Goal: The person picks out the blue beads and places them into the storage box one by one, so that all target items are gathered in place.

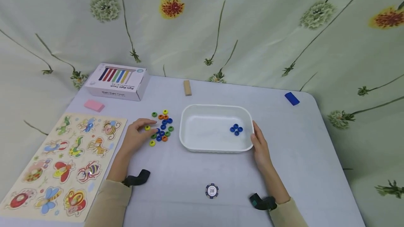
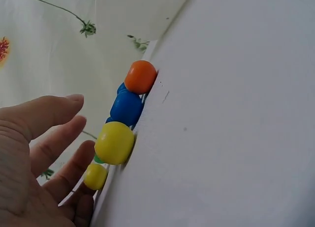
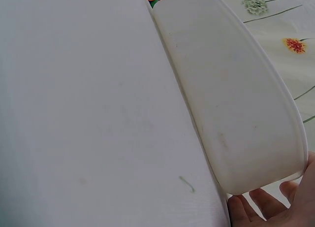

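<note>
My left hand (image 1: 140,134) reaches over a loose group of beads, its thumb and fingers spread apart. A yellow bead (image 1: 147,128) sits between its thumb and fingers in the head view. Blue beads (image 1: 163,126), green beads (image 1: 170,128) and orange beads (image 1: 165,138) lie around the fingertips. In the left wrist view, an orange bead (image 2: 141,77) and a yellow bead (image 2: 114,143) stand beyond the fingers. My right hand (image 1: 261,148) touches the right end of a white tray (image 1: 202,150) with extended fingers. Several blue beads (image 1: 236,133) are clustered inside that tray.
A puzzle board (image 1: 71,165) with insect pictures lies at the left. Behind it are a pink block (image 1: 94,105) and a white box (image 1: 116,83). A wooden block (image 1: 187,88) and a blue block (image 1: 291,98) lie farther back; a poker chip (image 1: 211,191) lies in front.
</note>
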Tool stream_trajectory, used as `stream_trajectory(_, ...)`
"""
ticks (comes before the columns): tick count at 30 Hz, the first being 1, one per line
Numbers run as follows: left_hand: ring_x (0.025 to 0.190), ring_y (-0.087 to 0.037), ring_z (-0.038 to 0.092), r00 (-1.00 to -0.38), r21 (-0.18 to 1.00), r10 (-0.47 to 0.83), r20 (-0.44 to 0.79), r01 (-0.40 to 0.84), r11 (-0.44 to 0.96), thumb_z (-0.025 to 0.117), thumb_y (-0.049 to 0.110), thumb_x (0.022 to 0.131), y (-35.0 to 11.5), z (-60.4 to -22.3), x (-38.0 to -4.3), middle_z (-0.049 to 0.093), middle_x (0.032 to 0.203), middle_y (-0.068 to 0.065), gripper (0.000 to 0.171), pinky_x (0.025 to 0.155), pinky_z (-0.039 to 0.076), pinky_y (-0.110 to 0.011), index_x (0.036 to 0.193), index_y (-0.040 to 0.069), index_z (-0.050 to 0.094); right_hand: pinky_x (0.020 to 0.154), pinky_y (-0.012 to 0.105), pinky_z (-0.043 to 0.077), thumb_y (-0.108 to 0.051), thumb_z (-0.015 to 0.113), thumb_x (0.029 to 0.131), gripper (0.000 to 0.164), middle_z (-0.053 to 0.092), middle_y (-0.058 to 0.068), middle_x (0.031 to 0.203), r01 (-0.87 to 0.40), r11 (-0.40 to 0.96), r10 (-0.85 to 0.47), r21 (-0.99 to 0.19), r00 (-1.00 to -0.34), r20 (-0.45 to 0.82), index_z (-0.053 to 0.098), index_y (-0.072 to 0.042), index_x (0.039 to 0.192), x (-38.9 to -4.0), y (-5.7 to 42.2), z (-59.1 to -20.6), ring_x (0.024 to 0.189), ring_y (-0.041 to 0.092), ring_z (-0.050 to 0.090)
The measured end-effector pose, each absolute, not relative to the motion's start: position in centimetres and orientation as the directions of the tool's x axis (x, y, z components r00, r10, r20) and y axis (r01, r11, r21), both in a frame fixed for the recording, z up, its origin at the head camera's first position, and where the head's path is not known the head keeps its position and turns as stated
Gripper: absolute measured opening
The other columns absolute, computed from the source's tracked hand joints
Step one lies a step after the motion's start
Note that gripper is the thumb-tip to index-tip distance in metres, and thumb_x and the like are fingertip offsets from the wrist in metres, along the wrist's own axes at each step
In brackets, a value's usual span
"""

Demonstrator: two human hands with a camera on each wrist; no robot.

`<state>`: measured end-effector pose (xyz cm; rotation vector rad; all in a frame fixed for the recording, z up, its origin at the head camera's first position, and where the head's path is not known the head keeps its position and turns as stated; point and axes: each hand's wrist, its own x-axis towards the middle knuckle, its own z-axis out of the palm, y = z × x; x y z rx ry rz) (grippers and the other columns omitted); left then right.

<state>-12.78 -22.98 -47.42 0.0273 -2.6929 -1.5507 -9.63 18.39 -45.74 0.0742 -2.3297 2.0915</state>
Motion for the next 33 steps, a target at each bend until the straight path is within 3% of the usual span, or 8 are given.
stream_trajectory(11,0.112,-0.029,0.039,-0.999,0.766,0.026,0.032,0.041,0.642,0.066,0.021,0.078,-22.4,-48.1,-12.9,0.056,0.108,-0.008,0.024,0.094,0.029,-0.048,0.101,0.011,0.065,0.098,0.006,0.021,-0.012,0.03,0.097,0.045,0.022,0.001,0.147,-0.045,0.095,-0.028,-0.994,-0.999,0.043,0.021,-0.012,0.141,-9.4,18.5,-45.9,0.134,0.013,0.018)
stream_trajectory(20,0.108,-0.029,0.042,-1.0,0.696,0.014,-0.016,-0.001,0.718,0.063,0.017,0.079,-21.7,-46.6,-13.5,0.057,0.106,-0.01,0.017,0.094,0.03,-0.049,0.094,0.011,0.067,0.098,0.006,0.021,-0.014,0.03,0.097,0.045,0.022,0.0,0.147,-0.057,0.094,-0.041,-0.994,-0.998,0.054,0.021,-0.013,0.141,-9.6,18.5,-45.9,0.134,0.013,0.018)
stream_trajectory(26,0.116,-0.036,0.041,-0.998,0.653,0.053,-0.018,0.028,0.757,0.063,0.021,0.079,-20.8,-44.4,-14.4,0.054,0.118,-0.014,0.029,0.096,0.03,-0.053,0.106,0.012,0.062,0.1,0.009,0.021,-0.015,0.031,0.097,0.045,0.022,0.001,0.147,-0.059,0.101,-0.041,-0.993,-0.998,0.056,0.021,-0.013,0.141,-9.7,18.4,-45.6,0.134,0.014,0.018)
stream_trajectory(33,0.123,-0.038,0.033,-0.994,0.662,0.015,-0.109,-0.062,0.747,0.063,0.026,0.08,-22.3,-44.6,-13.9,0.046,0.128,-0.016,0.039,0.1,0.024,-0.054,0.115,0.012,0.057,0.101,0.01,0.021,-0.014,0.031,0.097,0.045,0.022,0.001,0.146,-0.054,0.109,-0.037,-0.993,-0.998,0.05,0.021,-0.013,0.141,-9.7,18.5,-45.6,0.134,0.015,0.018)
